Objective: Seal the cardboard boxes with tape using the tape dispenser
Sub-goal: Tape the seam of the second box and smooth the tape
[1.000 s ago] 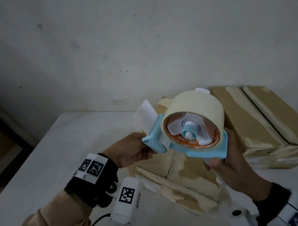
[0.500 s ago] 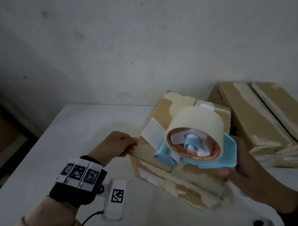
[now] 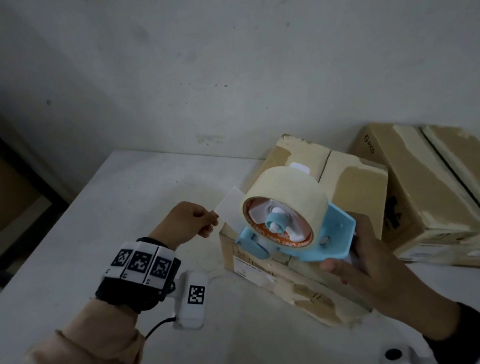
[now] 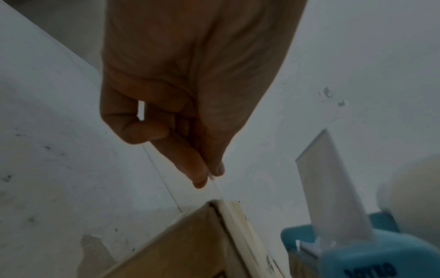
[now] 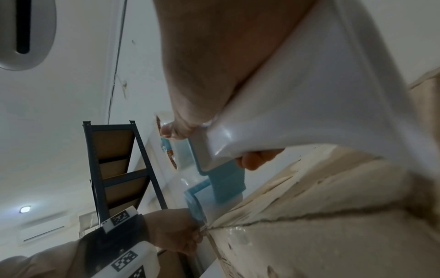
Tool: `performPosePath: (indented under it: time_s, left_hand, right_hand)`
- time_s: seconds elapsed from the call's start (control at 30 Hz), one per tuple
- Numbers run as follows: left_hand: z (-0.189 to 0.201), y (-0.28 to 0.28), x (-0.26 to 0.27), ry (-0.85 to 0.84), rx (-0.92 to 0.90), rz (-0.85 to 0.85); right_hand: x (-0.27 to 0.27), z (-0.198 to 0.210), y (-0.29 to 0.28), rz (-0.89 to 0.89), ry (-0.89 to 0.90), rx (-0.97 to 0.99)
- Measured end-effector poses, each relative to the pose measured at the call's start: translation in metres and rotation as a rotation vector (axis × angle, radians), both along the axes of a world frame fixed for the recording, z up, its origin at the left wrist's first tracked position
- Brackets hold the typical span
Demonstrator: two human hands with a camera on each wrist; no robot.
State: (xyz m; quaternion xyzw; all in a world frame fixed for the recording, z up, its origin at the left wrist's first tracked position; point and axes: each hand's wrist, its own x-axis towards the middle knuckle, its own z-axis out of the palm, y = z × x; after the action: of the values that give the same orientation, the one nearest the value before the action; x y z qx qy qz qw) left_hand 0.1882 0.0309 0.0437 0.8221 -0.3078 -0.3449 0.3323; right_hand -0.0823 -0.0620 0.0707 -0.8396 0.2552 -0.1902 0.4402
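A blue tape dispenser (image 3: 334, 232) carrying a wide beige tape roll (image 3: 286, 196) hovers over the near cardboard box (image 3: 357, 187). My right hand (image 3: 374, 261) grips its white handle (image 5: 309, 97) from the right. My left hand (image 3: 211, 223) is just left of the box's near-left top corner, thumb and forefinger pinched on a thin clear tape end (image 4: 215, 185) that runs toward the box corner (image 4: 214, 206). The dispenser's white flap (image 3: 230, 207) stands up beside those fingers. The box's top flaps lie shut, with old torn tape along them.
A second, larger cardboard box (image 3: 426, 190) lies at the right against the wall. Both boxes rest on a white table (image 3: 124, 214) whose left edge drops to a dark floor. A dark shelving rack (image 5: 119, 169) shows in the right wrist view.
My left hand has let go of the dispenser's front and moved left to the box corner, now pinching the tape end. My right hand has lowered the dispenser toward the box top.
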Motion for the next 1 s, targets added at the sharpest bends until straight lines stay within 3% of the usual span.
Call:
performPosePath:
  time_s: [0.37, 0.6, 0.77, 1.0]
  left_hand:
    - [-0.012, -0.002, 0.001, 0.018, 0.015, 0.02]
    - [-0.03, 0.002, -0.009, 0.148, -0.001, 0.08]
    - [-0.034, -0.001, -0.011, 0.096, -0.042, 0.137]
    - [-0.04, -0.001, -0.011, 0.006, 0.124, 0.089]
  right_hand:
    - [0.002, 0.002, 0.007, 0.0, 0.029, 0.048]
    - [0.004, -0.003, 0.005, -0.027, 0.041, 0.007]
    - [0.002, -0.007, 0.002, -0.019, 0.073, -0.002]
    - [0.001, -0.009, 0.002, -0.04, 0.089, -0.04]
